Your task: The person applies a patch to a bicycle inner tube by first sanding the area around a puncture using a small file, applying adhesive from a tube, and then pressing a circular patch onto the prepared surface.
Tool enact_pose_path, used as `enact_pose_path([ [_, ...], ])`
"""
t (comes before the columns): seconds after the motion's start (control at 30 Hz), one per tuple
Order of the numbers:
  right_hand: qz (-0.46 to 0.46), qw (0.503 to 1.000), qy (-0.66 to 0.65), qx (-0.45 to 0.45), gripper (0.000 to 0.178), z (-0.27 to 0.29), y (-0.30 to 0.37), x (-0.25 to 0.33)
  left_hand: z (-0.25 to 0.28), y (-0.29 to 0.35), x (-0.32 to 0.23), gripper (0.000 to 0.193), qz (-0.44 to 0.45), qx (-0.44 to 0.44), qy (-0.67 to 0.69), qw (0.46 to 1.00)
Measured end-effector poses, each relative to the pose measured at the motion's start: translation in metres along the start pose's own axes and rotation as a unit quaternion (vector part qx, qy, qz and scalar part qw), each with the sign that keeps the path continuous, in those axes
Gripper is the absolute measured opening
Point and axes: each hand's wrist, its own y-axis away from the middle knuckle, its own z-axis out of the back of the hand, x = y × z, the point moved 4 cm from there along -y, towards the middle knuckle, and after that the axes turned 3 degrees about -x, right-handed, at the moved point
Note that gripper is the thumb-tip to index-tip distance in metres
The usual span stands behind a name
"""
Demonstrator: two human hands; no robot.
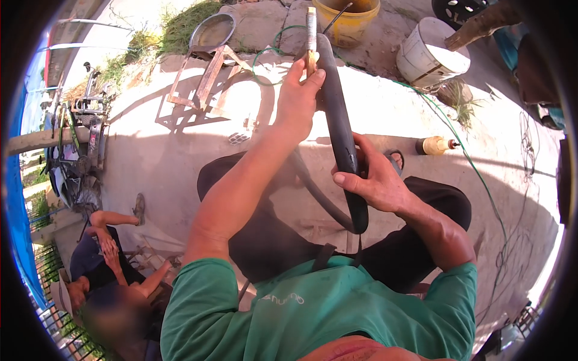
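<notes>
A black rubber inner tube (338, 117) hangs in a long loop in front of me, its lower bend over my lap. My right hand (376, 180) is closed round its near side, thumb on top, beside a small pale mark on the rubber. My left hand (298, 99) is closed on a slender pale tube (311, 37) with a printed label, held upright beside the inner tube's upper part. The thumb and fingers hide the lower end of that slender tube. My knees, in dark trousers, are spread on either side of the loop.
Ahead stand a wooden frame (211, 78), a metal basin (212, 31), a yellow bucket (348, 21) and a white bucket (424, 54). An amber bottle (435, 145) lies right, near a green hose (460, 123). Bicycle parts (72, 144) are left; another person (111, 265) sits lower left.
</notes>
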Motion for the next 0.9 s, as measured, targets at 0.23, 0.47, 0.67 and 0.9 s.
enact_pose_path([
  [0.23,-0.001,0.993,-0.074,-0.093,0.057,0.012,0.000,-0.005,0.011,-0.008,-0.024,0.038,-0.021,-0.047,-0.062,0.997],
  [0.47,-0.023,0.993,-0.051,-0.105,0.052,0.025,0.011,-0.014,0.084,-0.049,-0.036,0.020,-0.032,-0.139,-0.058,0.988],
  [0.67,-0.009,0.995,-0.090,-0.046,0.055,0.023,0.021,0.004,0.075,-0.063,-0.014,0.028,0.002,-0.144,-0.139,0.980],
  [0.9,0.099,0.990,-0.098,0.033,0.064,0.016,0.055,0.021,0.087,-0.085,-0.030,0.046,-0.088,-0.166,-0.337,0.923],
])
